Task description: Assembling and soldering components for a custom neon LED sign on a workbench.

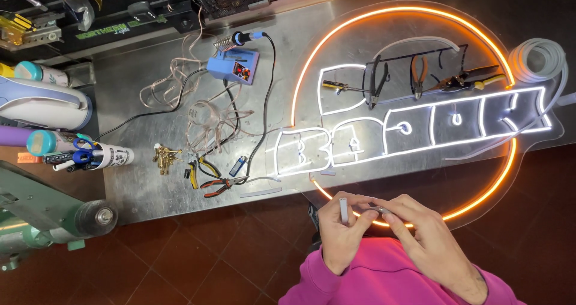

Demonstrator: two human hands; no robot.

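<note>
The person wears a bright pink top with long sleeves (384, 275) of soft, slightly creased cloth that reach down to both wrists, while the left hand (339, 230) and right hand (423, 233) are bare, without gloves.

i have one view only, from the head camera, looking steeply down past the pink sleeves (384, 275) at the steel workbench (138, 179); the hands sit close at the bottom edge, the bench's back edge runs along the top
</note>
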